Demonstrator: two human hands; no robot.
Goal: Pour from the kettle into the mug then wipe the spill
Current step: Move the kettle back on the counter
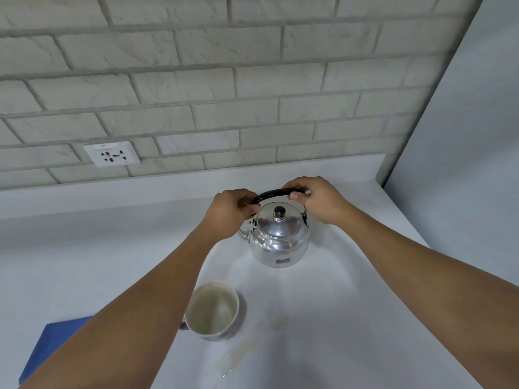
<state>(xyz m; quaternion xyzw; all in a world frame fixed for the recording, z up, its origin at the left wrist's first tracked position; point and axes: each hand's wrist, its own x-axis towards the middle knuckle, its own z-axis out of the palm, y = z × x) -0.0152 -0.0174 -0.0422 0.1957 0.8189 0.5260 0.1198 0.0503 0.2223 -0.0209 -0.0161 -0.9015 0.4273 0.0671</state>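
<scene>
A shiny metal kettle [278,240] with a black-knobbed lid stands upright on the white counter [351,290]. Its black handle [271,194] arches over the lid. My left hand [230,211] grips the handle's left end, near the spout side. My right hand [314,199] closes around the handle's right end. Nearer to me, a cream mug [213,310] sits upright; I cannot tell if it holds liquid. A pale, streaky spill [241,352] lies on the counter in front of the mug and to its right.
A blue cloth [53,343] lies flat at the near left, partly under my left forearm. A brick wall with a power socket [112,154] backs the counter. A plain white wall [463,164] closes the right side.
</scene>
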